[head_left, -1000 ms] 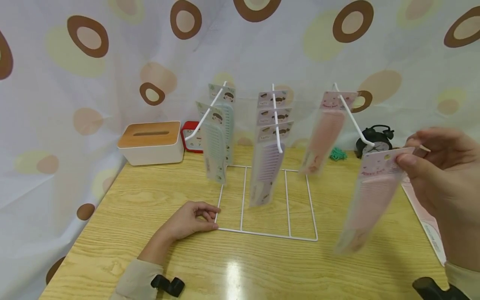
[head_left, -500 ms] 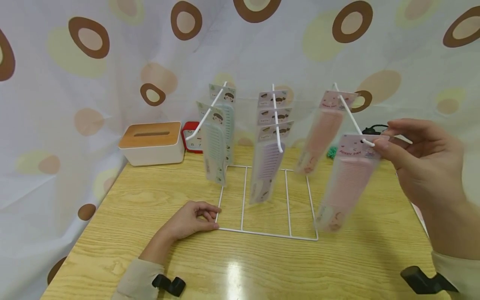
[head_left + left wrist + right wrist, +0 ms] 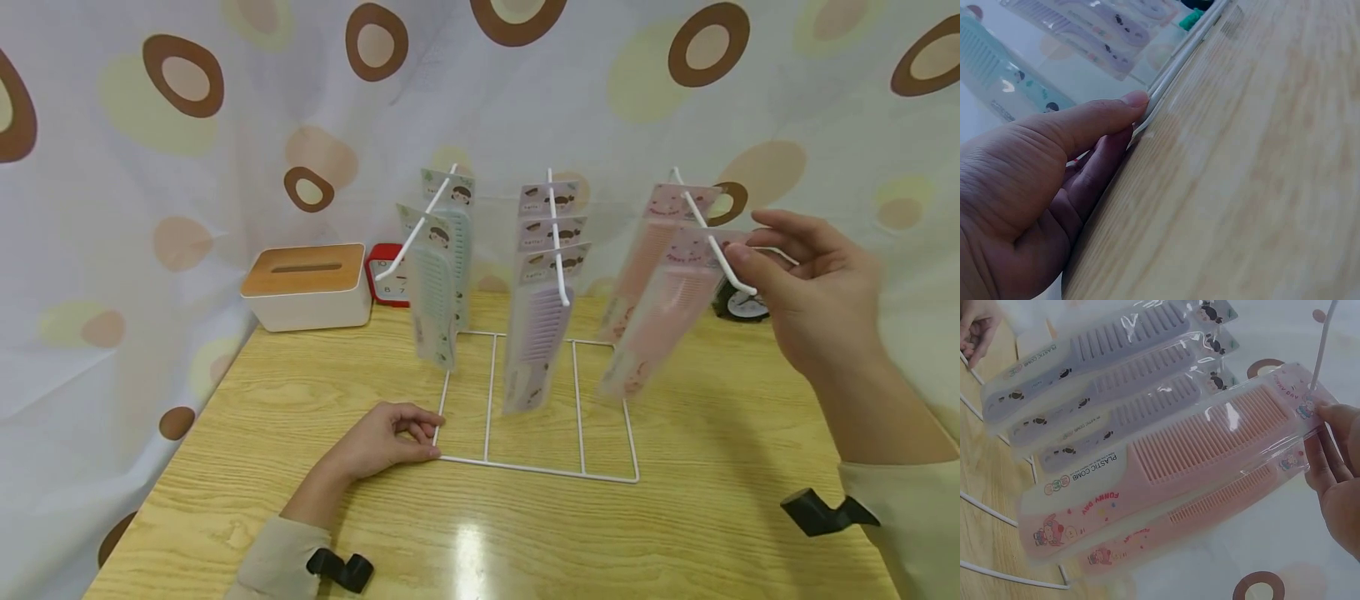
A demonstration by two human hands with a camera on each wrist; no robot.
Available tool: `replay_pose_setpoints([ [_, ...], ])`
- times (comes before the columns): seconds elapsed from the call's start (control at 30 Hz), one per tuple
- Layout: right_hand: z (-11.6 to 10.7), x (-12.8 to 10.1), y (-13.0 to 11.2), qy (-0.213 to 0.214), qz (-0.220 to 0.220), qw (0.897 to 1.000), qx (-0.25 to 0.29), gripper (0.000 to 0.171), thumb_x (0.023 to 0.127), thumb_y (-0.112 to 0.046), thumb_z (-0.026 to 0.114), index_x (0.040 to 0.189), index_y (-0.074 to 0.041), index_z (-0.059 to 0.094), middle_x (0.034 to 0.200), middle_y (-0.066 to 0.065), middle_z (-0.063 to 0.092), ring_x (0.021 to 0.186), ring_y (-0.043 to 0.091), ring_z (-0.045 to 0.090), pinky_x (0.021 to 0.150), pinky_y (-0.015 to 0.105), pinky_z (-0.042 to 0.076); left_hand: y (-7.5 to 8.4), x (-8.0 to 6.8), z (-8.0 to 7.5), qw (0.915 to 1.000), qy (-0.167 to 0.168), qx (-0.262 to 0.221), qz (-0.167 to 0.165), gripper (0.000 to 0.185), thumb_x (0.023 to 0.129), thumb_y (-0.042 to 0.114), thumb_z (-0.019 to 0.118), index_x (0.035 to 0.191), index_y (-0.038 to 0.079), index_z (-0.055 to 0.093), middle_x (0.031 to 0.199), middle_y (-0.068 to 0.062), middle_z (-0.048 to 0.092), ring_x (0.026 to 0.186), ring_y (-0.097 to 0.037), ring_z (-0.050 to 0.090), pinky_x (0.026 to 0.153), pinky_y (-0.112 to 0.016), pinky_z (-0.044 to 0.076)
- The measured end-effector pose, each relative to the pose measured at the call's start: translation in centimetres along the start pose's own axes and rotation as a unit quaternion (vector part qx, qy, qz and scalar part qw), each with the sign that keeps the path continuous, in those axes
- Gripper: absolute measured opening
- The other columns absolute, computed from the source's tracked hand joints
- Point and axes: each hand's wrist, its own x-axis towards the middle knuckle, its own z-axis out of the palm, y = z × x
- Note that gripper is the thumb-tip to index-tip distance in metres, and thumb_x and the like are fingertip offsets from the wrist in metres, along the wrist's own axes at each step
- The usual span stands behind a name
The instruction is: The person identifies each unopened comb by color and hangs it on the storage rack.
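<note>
My right hand (image 3: 817,292) pinches the top card corner of a packaged pink comb (image 3: 667,312), which hangs on the right prong (image 3: 731,271) of a white wire display rack (image 3: 536,468). Behind it on that prong is a second packaged pink comb (image 3: 1179,534). In the right wrist view, my thumb and fingers hold the card (image 3: 1300,406) right beside the prong. Low at the rack's front left corner, my left hand (image 3: 386,442) grips the base wire between thumb and fingers, close over the table. Packaged purple combs (image 3: 546,325) fill the middle prong; green ones (image 3: 433,292) hang on the left.
A white tissue box with a wooden lid (image 3: 303,310) and a red clock (image 3: 390,285) stand at the back left. A black alarm clock (image 3: 744,307) sits behind the right prong. A patterned curtain (image 3: 247,167) hangs behind the wooden table (image 3: 360,517).
My right hand has carried the pink comb leftward onto the tip of the right prong and slid it back along the wire. My left hand has stayed at the rack corner.
</note>
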Motion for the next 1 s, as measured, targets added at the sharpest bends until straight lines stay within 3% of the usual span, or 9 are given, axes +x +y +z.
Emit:
replay_pose_setpoints([
  [0.3,-0.6,1.7,0.8,0.013,0.012,1.000,0.007,0.041,0.085,0.024,0.059,0.124,0.011,0.061,0.092,0.013,0.074,0.083,0.020,0.074,0.080,0.026,0.057,0.0,0.0,0.0,1.0000,-0.002,-0.005,0.001,0.043,0.084,0.016,0.082,0.122,0.003,0.069,0.094,-0.005,0.070,0.086,-0.015,0.066,0.076,-0.023,0.054],
  [0.67,-1.6,2.1,0.8,-0.035,0.013,0.999,0.025,0.042,0.087,0.027,0.052,0.126,0.014,0.058,0.095,0.016,0.074,0.086,0.023,0.074,0.081,0.028,0.057,0.3,0.0,0.1,1.0000,-0.003,0.000,-0.002,0.043,0.084,0.017,0.082,0.123,0.003,0.068,0.095,-0.007,0.070,0.087,-0.016,0.065,0.076,-0.023,0.054],
  [0.83,-3.5,1.7,0.3,-0.043,0.047,0.997,-0.050,0.049,0.088,0.023,0.055,0.134,0.008,0.054,0.103,0.011,0.075,0.092,0.019,0.074,0.082,0.023,0.057,0.0,0.0,0.0,1.0000,-0.002,0.005,-0.001,0.044,0.084,0.018,0.082,0.122,0.003,0.069,0.096,-0.007,0.070,0.087,-0.016,0.065,0.076,-0.022,0.054],
  [1.0,-6.9,1.4,0.5,-0.055,0.076,0.980,-0.174,0.051,0.088,0.017,0.064,0.136,0.000,0.057,0.107,0.002,0.075,0.094,0.009,0.073,0.081,0.015,0.055,-0.1,0.0,0.0,1.0000,-0.002,0.007,0.000,0.043,0.084,0.018,0.082,0.122,0.003,0.069,0.096,-0.008,0.071,0.087,-0.016,0.066,0.078,-0.022,0.054],
])
